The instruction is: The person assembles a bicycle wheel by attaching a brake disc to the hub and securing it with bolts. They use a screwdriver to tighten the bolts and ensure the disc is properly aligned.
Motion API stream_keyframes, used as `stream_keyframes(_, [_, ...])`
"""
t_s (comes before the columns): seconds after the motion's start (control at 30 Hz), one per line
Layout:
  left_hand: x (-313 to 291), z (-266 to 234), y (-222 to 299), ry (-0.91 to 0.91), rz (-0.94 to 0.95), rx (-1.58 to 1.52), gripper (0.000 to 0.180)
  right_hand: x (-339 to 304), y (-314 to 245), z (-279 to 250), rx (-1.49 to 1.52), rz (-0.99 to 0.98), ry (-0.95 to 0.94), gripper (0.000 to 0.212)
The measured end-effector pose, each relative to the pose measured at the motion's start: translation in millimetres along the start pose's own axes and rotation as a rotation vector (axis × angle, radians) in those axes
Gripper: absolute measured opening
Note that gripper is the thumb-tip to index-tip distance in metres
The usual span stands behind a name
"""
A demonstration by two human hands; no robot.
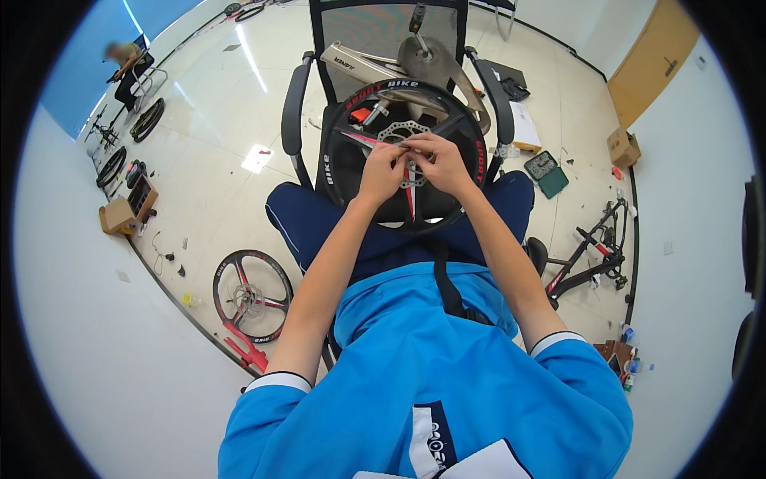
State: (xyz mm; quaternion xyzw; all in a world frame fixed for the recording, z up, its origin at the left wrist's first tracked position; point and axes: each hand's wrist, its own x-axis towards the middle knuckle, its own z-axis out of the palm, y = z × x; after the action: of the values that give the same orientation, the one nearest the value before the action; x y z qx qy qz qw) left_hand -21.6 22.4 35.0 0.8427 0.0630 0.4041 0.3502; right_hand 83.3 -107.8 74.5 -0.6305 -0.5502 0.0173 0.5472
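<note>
A black bicycle wheel (335,177) with three broad spokes and red and white trim lies across my lap and the chair seat before me. A silver disc brake rotor (407,128) sits at its middle. My left hand (381,169) and my right hand (440,162) meet over the hub, fingertips close together and pinched. Whatever small thing the fingers hold is hidden by them. Just beyond my hands, a red and silver part (364,116) shows inside the wheel's rim.
The wheel rests against a black office chair (294,120) holding a pale bike frame piece (359,64). On the floor are another wheel (221,279), a red fork (249,353), a black bike frame (586,263), a green case (552,185) and cardboard boxes (624,148). Far left sits a person (128,70).
</note>
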Motion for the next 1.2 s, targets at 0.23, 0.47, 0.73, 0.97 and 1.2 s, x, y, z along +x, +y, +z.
stream_keyframes(0.23, [-12.8,10.8,0.9,0.202,-0.210,-0.087,0.017,-2.2,6.4,11.5,0.097,0.246,0.067,0.012])
stream_keyframes(0.47, [-12.2,14.4,-9.3,0.185,-0.160,-0.084,0.009,-3.5,12.3,31.5,0.334,0.298,0.095,0.017])
stream_keyframes(0.73, [-19.8,16.6,6.5,0.241,-0.241,-0.175,0.010,-10.7,34.9,33.4,0.327,0.328,0.157,0.018])
stream_keyframes(0.97, [-17.4,20.2,0.4,0.273,-0.283,-0.199,0.009,-7.6,15.0,29.9,0.284,0.326,0.116,0.021])
stream_keyframes(1.2, [-22.0,14.5,7.8,0.128,-0.185,-0.098,0.012,-15.6,20.3,27.1,0.293,0.371,0.063,0.015])
